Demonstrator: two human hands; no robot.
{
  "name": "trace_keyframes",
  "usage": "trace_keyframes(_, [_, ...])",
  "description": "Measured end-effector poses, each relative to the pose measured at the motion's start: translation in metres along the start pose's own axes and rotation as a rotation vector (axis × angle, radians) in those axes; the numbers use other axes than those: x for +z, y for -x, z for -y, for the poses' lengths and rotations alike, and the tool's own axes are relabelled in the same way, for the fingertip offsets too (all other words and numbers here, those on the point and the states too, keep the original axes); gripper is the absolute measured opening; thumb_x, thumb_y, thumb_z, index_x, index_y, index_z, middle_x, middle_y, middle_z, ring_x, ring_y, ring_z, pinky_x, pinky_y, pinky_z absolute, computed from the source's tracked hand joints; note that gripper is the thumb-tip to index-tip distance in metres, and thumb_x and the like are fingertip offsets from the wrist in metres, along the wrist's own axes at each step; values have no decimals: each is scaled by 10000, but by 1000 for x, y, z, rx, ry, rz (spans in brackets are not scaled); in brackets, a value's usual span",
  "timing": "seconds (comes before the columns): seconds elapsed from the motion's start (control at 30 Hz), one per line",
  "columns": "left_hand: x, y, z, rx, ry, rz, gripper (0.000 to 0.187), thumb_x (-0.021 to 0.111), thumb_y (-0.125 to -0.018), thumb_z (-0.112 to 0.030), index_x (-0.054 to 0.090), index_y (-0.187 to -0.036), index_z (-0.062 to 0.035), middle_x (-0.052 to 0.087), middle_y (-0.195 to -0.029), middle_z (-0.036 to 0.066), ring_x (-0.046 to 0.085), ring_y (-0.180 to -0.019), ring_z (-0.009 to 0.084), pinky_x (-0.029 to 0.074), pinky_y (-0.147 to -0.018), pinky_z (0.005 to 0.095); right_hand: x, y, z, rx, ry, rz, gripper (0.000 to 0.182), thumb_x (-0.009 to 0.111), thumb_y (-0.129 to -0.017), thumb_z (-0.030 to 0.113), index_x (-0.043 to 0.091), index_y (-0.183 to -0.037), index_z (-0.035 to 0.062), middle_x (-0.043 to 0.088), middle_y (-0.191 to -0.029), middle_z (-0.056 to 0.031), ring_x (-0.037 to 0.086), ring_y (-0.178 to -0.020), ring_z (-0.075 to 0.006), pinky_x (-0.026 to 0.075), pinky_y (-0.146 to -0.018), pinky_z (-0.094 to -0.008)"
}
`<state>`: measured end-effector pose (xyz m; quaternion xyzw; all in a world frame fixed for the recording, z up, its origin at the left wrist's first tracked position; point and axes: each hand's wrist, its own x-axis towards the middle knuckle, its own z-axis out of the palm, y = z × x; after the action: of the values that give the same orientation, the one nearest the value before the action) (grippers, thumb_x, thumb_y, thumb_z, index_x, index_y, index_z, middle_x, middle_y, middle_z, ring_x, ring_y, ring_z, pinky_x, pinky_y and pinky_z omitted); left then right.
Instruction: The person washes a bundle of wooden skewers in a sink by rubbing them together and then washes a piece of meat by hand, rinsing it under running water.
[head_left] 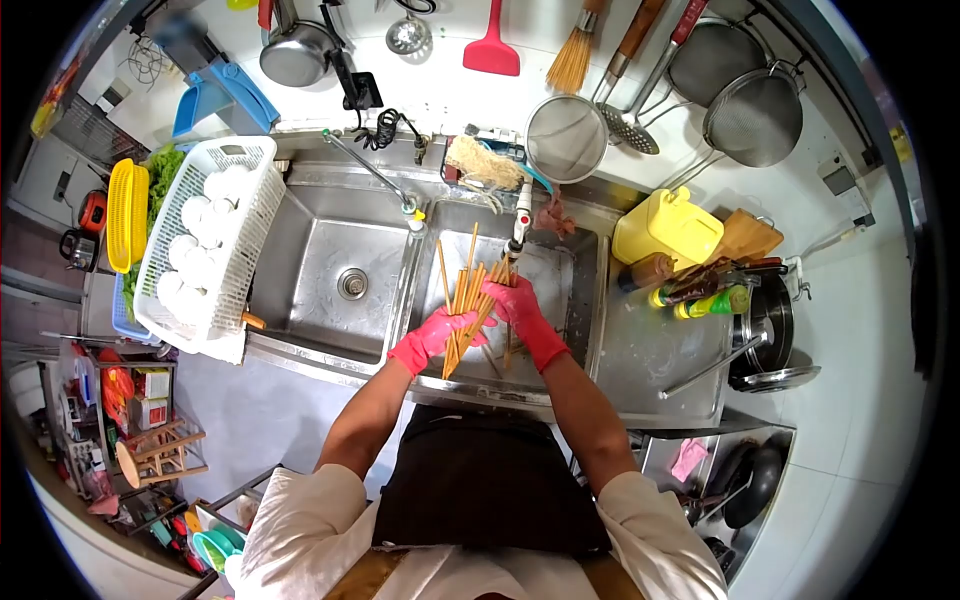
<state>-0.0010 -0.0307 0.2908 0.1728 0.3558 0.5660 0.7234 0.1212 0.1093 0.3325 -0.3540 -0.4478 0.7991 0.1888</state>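
Presently, a loose bundle of wooden chopsticks (463, 292) is gripped in both pink-gloved hands: its lower part is enclosed by the curled fingers of the left hand (447, 335), and its upper right side is clasped by the closed right hand (518, 308), near the tap (519, 228). The sticks are fanned, tilted and held over the right-hand basin (562, 275). To the left, the second basin (322, 300) is seen; beyond it, white rounded items (200, 225) are contained in a white basket (256, 235). Rightward, a yellow container (660, 232) is noted
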Motion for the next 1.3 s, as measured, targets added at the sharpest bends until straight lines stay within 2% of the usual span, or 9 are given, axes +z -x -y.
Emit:
trace_keyframes(0.07, [-2,0,2,-8,-41,-14,442,558,-927,-272,483,-1287,-27,621,-1121,117,640,-789,189,533,-690,302,-3,0,5,77,32,52,206,653,-801,59,604,-976,-38,638,-843,-91,624,-691,-162,497,-576,-280])
trace_keyframes(0.3, [0,1,5,-18,-85,-26,442,579,-917,-260,496,-1282,-25,593,-855,30,571,-644,130,476,-593,262,-8,-16,-23,-39,-173,-54,184,655,-842,142,628,-996,44,618,-818,-6,511,-588,-53,383,-484,-212])
trace_keyframes(0.37, [0,1,3,-42,-54,34,450,594,-908,-245,494,-1291,-32,553,-809,5,545,-637,114,475,-603,255,-23,-25,-28,-398,78,-221,213,584,-905,162,612,-1079,43,616,-940,-10,552,-757,-72,450,-639,-223])
trace_keyframes(0.6, [-11,-12,-3,-288,42,-83,403,617,-885,-243,539,-1230,-49,565,-860,-7,548,-715,124,488,-641,281,5,1,13,-720,370,53,320,443,-981,259,576,-1182,48,615,-1096,-43,542,-899,-104,429,-833,-260])
trace_keyframes(0.73, [-8,-23,-2,-350,147,-253,268,601,-886,-223,591,-1104,-67,638,-892,65,611,-735,159,530,-643,306,19,6,-12,-566,458,-37,354,437,-970,218,518,-1272,52,550,-1257,-97,516,-1114,-196,369,-984,-330])
trace_keyframes(0.83, [-44,-51,37,-250,403,-225,242,595,-892,-236,592,-1065,-67,648,-920,80,630,-767,197,536,-640,339,25,15,-37,-757,889,-39,494,507,-905,242,423,-1391,208,372,-1424,-164,297,-1316,-427,169,-1093,-524])
trace_keyframes(0.93, [-18,-36,29,-82,209,-125,235,587,-889,-226,592,-1058,-62,647,-912,84,640,-787,223,536,-644,356,17,37,-55,-683,1199,34,538,537,-884,279,401,-1404,247,280,-1479,-148,228,-1332,-463,158,-1075,-580])
trace_keyframes(1.07, [-30,-38,44,-253,222,-204,226,587,-878,-187,594,-1061,-54,644,-916,110,639,-789,235,537,-656,349,-6,50,-59,-601,1357,308,776,646,-783,417,289,-1451,249,274,-1474,-144,232,-1336,-440,190,-1058,-595])
trace_keyframes(1.3, [-34,-47,29,-596,-142,-238,217,626,-848,-224,641,-974,-48,606,-824,66,599,-730,180,512,-637,305,-51,29,-34,-605,1472,463,1054,808,-581,274,236,-1456,146,302,-1451,-145,262,-1334,-403,239,-1072,-539])
